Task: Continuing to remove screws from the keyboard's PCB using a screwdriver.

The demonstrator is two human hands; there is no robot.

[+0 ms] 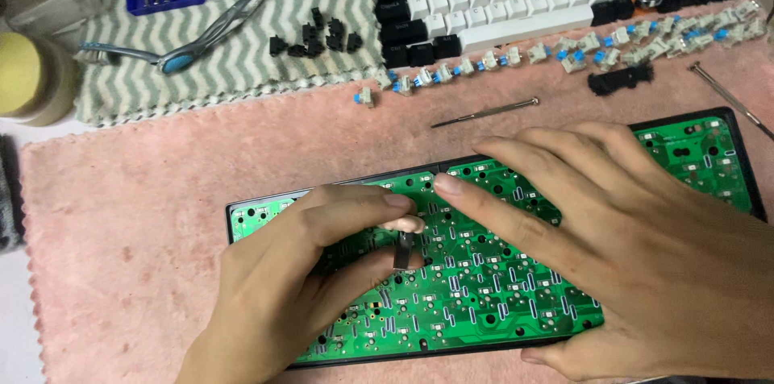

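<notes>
Left hand (314, 271) pinches a small dark metal clip-like part (401, 253) between thumb and index, part standing roughly upright, lower end right at the green circuit board (484, 303). Board lies in a black tray (746, 166) on the pink towel (137, 215), long axis left-right across the view. Right hand (613, 247) lies flat on the board, fingers (484, 199) pressed together and pointing left, index tip just beside the left thumb, directly above the part. Left hand is nearer the part. Thin screwdriver (484, 112) lies beyond the board, well apart from both hands.
</notes>
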